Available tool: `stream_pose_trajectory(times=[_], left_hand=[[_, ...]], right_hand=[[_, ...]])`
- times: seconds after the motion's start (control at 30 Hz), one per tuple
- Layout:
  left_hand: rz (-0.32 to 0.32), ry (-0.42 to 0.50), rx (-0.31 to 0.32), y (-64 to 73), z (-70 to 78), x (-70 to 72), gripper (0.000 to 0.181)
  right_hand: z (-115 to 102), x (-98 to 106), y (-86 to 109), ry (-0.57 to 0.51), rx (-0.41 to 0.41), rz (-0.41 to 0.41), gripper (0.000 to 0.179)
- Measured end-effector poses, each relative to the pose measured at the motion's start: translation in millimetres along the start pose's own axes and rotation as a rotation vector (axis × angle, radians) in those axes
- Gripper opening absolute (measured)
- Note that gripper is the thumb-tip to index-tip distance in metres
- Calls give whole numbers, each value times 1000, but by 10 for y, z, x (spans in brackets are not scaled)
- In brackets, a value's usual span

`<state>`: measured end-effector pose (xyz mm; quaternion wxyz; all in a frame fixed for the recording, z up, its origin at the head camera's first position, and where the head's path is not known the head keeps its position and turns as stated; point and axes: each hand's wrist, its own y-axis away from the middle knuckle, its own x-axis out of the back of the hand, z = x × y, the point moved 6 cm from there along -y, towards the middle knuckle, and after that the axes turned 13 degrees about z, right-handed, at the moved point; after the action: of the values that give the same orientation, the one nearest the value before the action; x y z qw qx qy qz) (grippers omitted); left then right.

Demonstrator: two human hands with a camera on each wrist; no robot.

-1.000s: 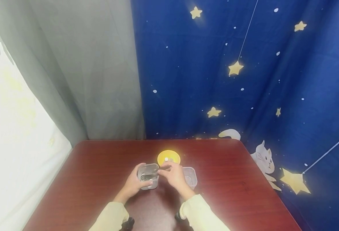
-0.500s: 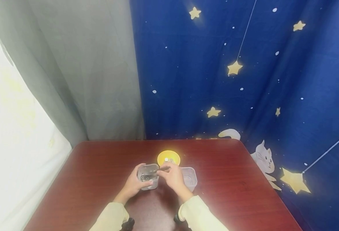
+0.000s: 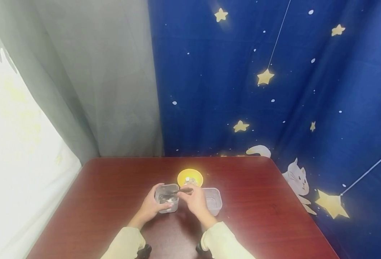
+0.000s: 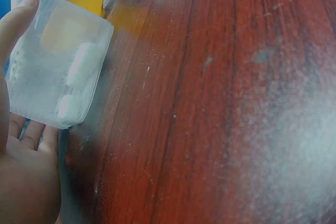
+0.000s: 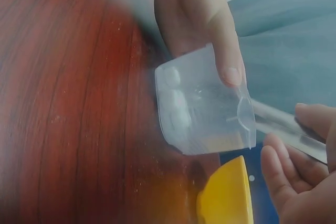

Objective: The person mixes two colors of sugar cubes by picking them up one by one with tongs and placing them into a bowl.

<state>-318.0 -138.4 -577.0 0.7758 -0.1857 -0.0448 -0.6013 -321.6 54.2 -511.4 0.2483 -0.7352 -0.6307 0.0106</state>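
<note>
Two hands were occupied over the table (image 3: 122, 187), with a clear container (image 5: 212, 121) held in the left hand (image 3: 152, 204) and a metal utensil (image 5: 278, 121), probably tongs, held in the right hand (image 3: 195, 202). Over the last half second, the utensil had been shifted inside the container: its working end (image 3: 165, 197), shown before as a dark, patterned round low on the left side, was now blurred and set differently, and more white was exposed beside it. By judgement, the contents were still being worked at; nothing was seen lifted clear of the rim, and whether anything was gripped by the utensil could not be told.

The container was clasped by the left hand, its thumb pressed against the wall near the rim and its fingers curled round the other side. The utensil's handle was pinched between the right thumb and fingers. White pieces (image 5: 177, 109) were seen through the container's wall, lying near its base.

More small white items (image 3: 187, 179) were held in the yellow bowl (image 3: 190, 173) just beyond the right hand. A second clear container (image 3: 214, 202) was left standing beside the right hand, partly hidden by it.
</note>
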Motion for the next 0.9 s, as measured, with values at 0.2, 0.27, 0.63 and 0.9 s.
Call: stream_pose_trajectory(times=[0.2,0.27,0.63,0.9], left_hand=[[-4,-14,-4,1,6,-8,94],[-1,-11,-4,4,14,-5,94],[-3,-7,5,-5,-5,1,95],[-2,-16,25,-20,-2,8,95]], right_hand=[[67,108,-9,-94,4,26,22],[81,150,-9,-135,-7,39,22],[-281,413,43,-209,-38,136,20],[-302,501,-70,-164,-28,244,20]])
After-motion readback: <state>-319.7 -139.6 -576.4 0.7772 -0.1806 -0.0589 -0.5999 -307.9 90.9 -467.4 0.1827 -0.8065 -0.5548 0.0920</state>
